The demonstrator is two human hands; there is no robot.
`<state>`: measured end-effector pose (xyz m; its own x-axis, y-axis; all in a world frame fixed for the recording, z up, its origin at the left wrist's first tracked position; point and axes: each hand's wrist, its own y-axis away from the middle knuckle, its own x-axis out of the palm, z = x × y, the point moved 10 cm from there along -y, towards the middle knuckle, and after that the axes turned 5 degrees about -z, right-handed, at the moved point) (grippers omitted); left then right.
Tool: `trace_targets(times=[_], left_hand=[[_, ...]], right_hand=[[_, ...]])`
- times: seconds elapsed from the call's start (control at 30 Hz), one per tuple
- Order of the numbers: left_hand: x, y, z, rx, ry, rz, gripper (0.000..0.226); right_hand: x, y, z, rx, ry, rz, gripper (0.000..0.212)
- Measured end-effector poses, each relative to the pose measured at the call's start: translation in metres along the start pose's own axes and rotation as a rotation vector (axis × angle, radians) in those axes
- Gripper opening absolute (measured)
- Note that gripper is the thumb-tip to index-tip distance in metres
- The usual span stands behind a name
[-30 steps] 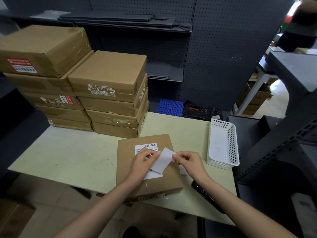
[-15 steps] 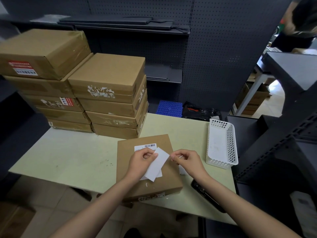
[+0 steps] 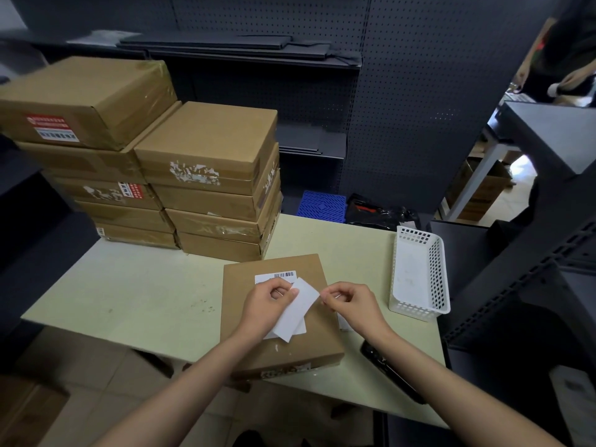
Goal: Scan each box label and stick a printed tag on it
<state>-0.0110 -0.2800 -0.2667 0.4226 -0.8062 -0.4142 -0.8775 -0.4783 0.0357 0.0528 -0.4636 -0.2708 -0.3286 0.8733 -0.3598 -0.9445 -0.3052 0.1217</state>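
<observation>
A flat brown box (image 3: 309, 346) lies near the table's front edge, its white barcode label (image 3: 276, 276) partly covered by my hands. Just above the box hangs a blank white tag (image 3: 295, 312). My left hand (image 3: 267, 304) pinches the tag's upper left corner. My right hand (image 3: 350, 304) has its fingertips pinched together at the tag's right corner; whether they grip the tag or a peeled backing I cannot tell. A dark scanner (image 3: 387, 369) lies on the table under my right forearm.
Two stacks of brown boxes (image 3: 206, 175) stand at the table's back left. A white perforated basket (image 3: 419, 275) sits at the right edge. The pale green table (image 3: 129, 291) is bordered by dark shelving on the right. A person stands far right in the background.
The tag has dropped lower and swung more upright over the box. My right hand's fingertips have drawn slightly away at the tag's right corner.
</observation>
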Motion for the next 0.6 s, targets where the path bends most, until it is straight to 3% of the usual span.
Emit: trace_targets(times=[0.27, 0.4, 0.6], left_hand=[[-0.001, 0.0, 0.001, 0.001, -0.016, -0.012, 0.012], [-0.008, 0.001, -0.007, 0.028, -0.139, -0.062, 0.034], [0.02, 0.013, -0.032, 0.247, -0.253, 0.072, 0.004]], right_hand=[[0.003, 0.001, 0.002, 0.011, 0.015, 0.02, 0.016], [0.003, 0.001, 0.005, -0.003, 0.005, 0.014, 0.013], [0.007, 0.001, 0.005, -0.019, 0.025, 0.02, 0.007]])
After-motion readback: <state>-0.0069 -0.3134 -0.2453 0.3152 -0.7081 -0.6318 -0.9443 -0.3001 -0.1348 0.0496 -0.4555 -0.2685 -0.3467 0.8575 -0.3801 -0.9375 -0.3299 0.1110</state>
